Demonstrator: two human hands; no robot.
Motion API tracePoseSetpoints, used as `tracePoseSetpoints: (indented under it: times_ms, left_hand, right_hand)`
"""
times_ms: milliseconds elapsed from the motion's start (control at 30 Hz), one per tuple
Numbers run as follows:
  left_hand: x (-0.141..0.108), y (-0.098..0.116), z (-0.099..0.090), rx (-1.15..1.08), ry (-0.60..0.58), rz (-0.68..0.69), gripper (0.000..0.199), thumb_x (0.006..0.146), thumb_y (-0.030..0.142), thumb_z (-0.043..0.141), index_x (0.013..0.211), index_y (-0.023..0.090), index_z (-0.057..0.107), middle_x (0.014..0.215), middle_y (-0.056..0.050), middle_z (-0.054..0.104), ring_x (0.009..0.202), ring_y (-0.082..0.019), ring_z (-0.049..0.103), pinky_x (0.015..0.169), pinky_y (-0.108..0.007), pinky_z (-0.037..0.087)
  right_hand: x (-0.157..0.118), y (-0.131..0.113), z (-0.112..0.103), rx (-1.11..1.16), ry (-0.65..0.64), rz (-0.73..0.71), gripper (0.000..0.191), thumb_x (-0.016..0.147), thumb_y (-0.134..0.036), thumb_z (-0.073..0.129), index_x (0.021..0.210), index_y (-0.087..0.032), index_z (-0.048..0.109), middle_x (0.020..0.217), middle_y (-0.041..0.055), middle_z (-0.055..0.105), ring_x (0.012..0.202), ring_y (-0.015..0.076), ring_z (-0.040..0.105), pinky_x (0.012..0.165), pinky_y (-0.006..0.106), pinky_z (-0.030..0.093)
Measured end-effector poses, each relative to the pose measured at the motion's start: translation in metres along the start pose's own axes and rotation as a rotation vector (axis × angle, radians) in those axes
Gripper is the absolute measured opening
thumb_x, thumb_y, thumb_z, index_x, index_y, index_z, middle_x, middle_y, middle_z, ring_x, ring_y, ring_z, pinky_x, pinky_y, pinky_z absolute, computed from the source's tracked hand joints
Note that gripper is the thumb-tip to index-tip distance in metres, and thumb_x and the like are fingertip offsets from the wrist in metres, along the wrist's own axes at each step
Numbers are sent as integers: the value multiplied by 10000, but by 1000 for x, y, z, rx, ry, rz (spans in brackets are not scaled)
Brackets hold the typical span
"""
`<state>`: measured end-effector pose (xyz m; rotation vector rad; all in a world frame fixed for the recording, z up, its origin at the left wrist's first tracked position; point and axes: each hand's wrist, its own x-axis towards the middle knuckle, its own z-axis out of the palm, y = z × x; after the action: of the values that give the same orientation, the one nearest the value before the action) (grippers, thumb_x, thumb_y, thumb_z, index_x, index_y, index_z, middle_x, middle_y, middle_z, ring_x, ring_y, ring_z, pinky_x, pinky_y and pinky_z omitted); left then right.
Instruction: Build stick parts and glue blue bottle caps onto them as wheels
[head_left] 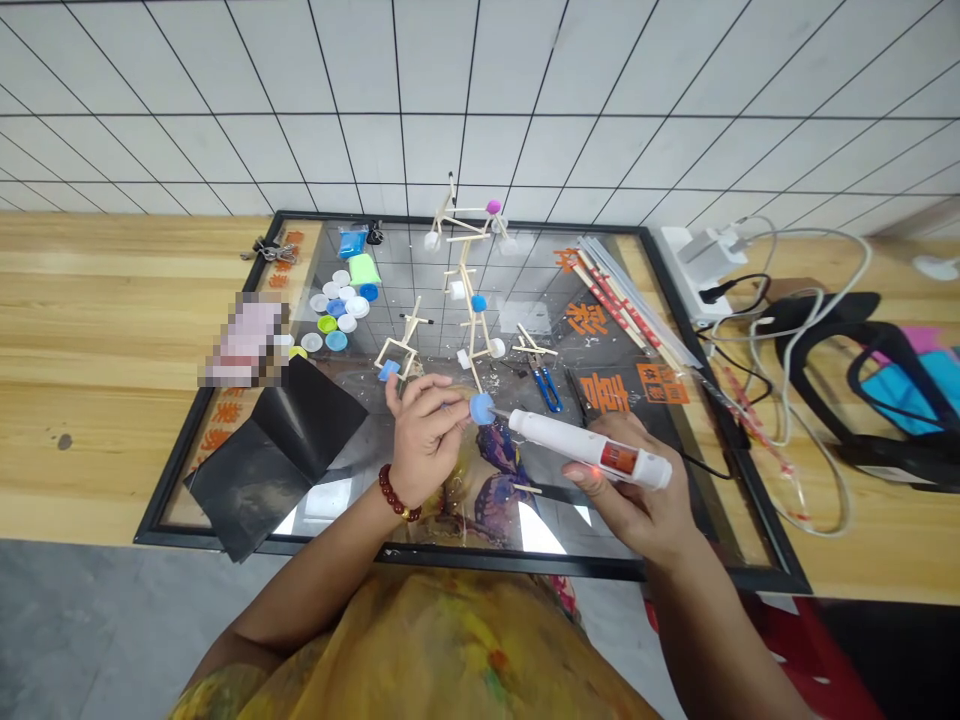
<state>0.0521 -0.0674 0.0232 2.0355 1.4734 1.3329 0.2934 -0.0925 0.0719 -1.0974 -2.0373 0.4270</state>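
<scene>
Hands work nearest, above the near edge of a black-framed glass board (pixel 465 562) lying on the wooden counter (pixel 97 330). The left hand (pixel 424 435), with a red bead bracelet (pixel 394 494) at its wrist, has its grip pinched narrow around a blue bottle cap (pixel 481 407). The right hand (pixel 637 500) has its grip wrapped around a white glue gun (pixel 592 452), whose tip touches the cap. Left of the hands a black sheet (pixel 277 450) lies on the board. Just beyond, blue-handled scissors (pixel 547 388) rest right of centre. Farther back stand stick-and-cap figures (pixel 469 290), with loose bottle caps (pixel 339 312) to their left and a bundle of sticks (pixel 622 300) to the right. A white power strip (pixel 701 262) sits far right.
</scene>
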Motion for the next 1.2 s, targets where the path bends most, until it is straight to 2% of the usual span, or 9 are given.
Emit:
tracePoseSetpoints:
  times_ms: [133, 200, 300, 433, 633, 767, 867, 1033, 1200]
  left_hand:
    - [2, 0, -1, -102, 11, -61, 201, 868, 191, 655, 791, 327, 780, 840, 17, 762, 1076, -232, 641, 1199, -574, 158]
    - [3, -1, 0, -250, 18, -151, 125, 845, 233, 704, 789, 305, 791, 856, -5, 771, 1029, -241, 654, 1134, -537, 311]
    - [4, -1, 2, -570, 17, -411, 73, 805, 314, 766, 832, 264, 811, 867, -35, 776, 902, -220, 678, 896, -401, 508]
    - [5, -1, 5, -941, 31, -758, 235, 683, 387, 868, 823, 206, 814, 774, -43, 765, 721, -169, 671, 688, -299, 521]
    - [10, 1, 5, -1260, 73, -948, 338, 526, 324, 959, 786, 179, 797, 739, -13, 739, 691, -117, 635, 661, -259, 500]
    - [13, 0, 4, -1335, 110, -1047, 238, 615, 244, 923, 759, 144, 761, 792, -19, 737, 699, -98, 633, 678, -246, 498]
    - [18, -1, 1, -1438, 110, -1138, 146, 725, 187, 854, 781, 140, 727, 738, 1, 695, 666, -82, 623, 668, -231, 493]
    - [30, 1, -5, -1637, 150, -1337, 72, 866, 160, 718, 813, 165, 670, 713, 28, 645, 621, -68, 588, 594, -216, 459]
    - [33, -1, -6, -1653, 212, -1395, 71, 889, 128, 671, 832, 169, 662, 720, 27, 624, 632, -76, 581, 586, -215, 448]
  right_hand:
    - [-4, 3, 2, 2, 34, 50, 136, 875, -269, 680, 820, -224, 564, 693, -3, 578, 652, 178, 518, 635, 341, 394]
    - [-8, 6, 3, 49, 54, 91, 148, 873, -279, 688, 808, -225, 566, 695, 2, 577, 650, 179, 518, 622, 343, 397]
    - [-9, 7, 6, 157, 52, 129, 167, 894, -287, 664, 779, -227, 558, 701, 8, 570, 649, 178, 530, 618, 348, 411]
    - [-4, 5, 12, 201, 33, 93, 90, 904, -304, 659, 870, -229, 624, 767, 33, 643, 714, 204, 587, 668, 374, 454]
    - [0, 6, 27, 282, 51, 192, 146, 904, -345, 668, 835, -222, 631, 789, 31, 647, 700, 194, 598, 647, 352, 464]
    - [-3, 9, 39, 407, 115, 272, 161, 915, -384, 652, 891, -226, 667, 808, 37, 670, 734, 201, 621, 651, 351, 496]
    - [-5, 10, 43, 461, 179, 281, 182, 918, -406, 634, 926, -228, 673, 817, 48, 683, 687, 202, 612, 614, 364, 500]
    - [0, 0, 39, 299, 130, 97, 108, 910, -338, 644, 916, -232, 663, 800, 49, 669, 752, 232, 633, 712, 417, 487]
    - [7, -12, 41, 119, 80, -24, 137, 891, -352, 658, 913, -222, 619, 774, 37, 679, 696, 215, 618, 696, 401, 445]
